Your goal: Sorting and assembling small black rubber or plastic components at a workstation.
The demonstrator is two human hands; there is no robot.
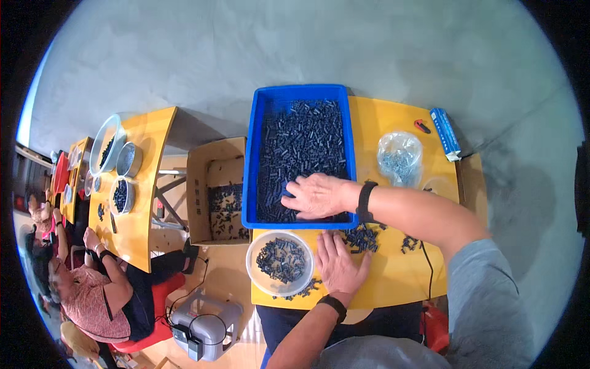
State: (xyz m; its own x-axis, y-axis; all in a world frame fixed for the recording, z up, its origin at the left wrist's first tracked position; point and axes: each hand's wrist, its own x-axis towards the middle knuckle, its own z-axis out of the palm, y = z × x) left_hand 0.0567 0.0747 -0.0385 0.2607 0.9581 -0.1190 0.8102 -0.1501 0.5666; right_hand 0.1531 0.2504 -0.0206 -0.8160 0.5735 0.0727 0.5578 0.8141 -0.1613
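A large blue plastic bin (351, 154) full of small black tube-like plastic pieces (304, 141) stands on the yellow table (381, 283). My right hand (319, 194) reaches into its near end, palm down, fingers spread over the pieces. Below the bin, my left hand (340, 265) lies on the tabletop with its fingers stretched out. Close to those fingertips sits a small heap of black pieces (361, 238). Just left of that hand, a round translucent bowl (251, 270) holds more small black parts (283, 261), and a few lie loose beside it.
A clear bag of small metal parts (399, 158), a red-and-black tool (422, 126) and a blue box (445, 134) lie at the right. Left of the bin stands an open cardboard box (196, 203). Farther left, a person (98, 289) works at another yellow table (138, 215). A grey stool (209, 320) stands below.
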